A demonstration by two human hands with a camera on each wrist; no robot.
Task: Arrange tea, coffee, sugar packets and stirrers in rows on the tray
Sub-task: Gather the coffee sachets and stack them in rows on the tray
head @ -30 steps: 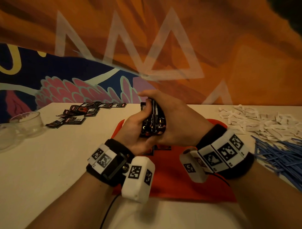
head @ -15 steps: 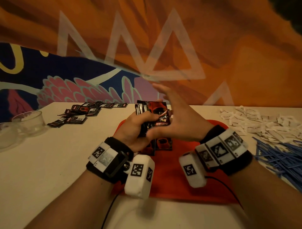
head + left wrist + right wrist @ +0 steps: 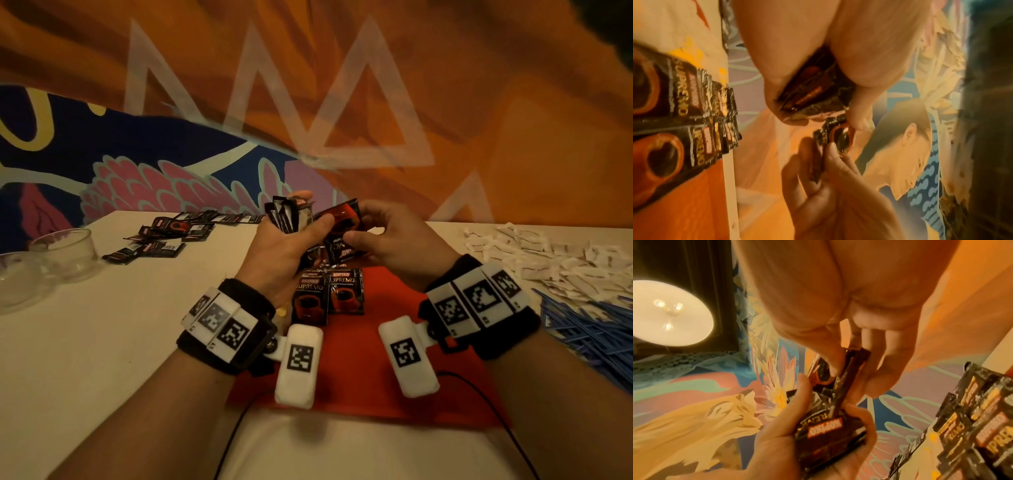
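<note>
My left hand [image 3: 294,233] grips a stack of black-and-red coffee packets [image 3: 287,216] upright above the far end of the red tray [image 3: 359,363]. My right hand [image 3: 363,234] pinches a single coffee packet [image 3: 342,226] between thumb and fingers, right beside the stack. The right wrist view shows that single packet [image 3: 851,368] edge-on, touching the stack [image 3: 830,433] in the left palm. Two coffee packets [image 3: 310,298] [image 3: 346,291] lie face up side by side on the tray below the hands, with more rows of them behind, partly hidden by the hands.
Loose coffee packets [image 3: 164,236] are scattered on the white table at back left, near two glass bowls [image 3: 65,253]. A heap of white sugar packets [image 3: 548,260] and a pile of blue stirrers [image 3: 589,329] lie at right. A painted wall stands close behind.
A second ago both hands were clasped around the stack. The right hand then spread open, and now it pinches one packet at the stack's right side.
</note>
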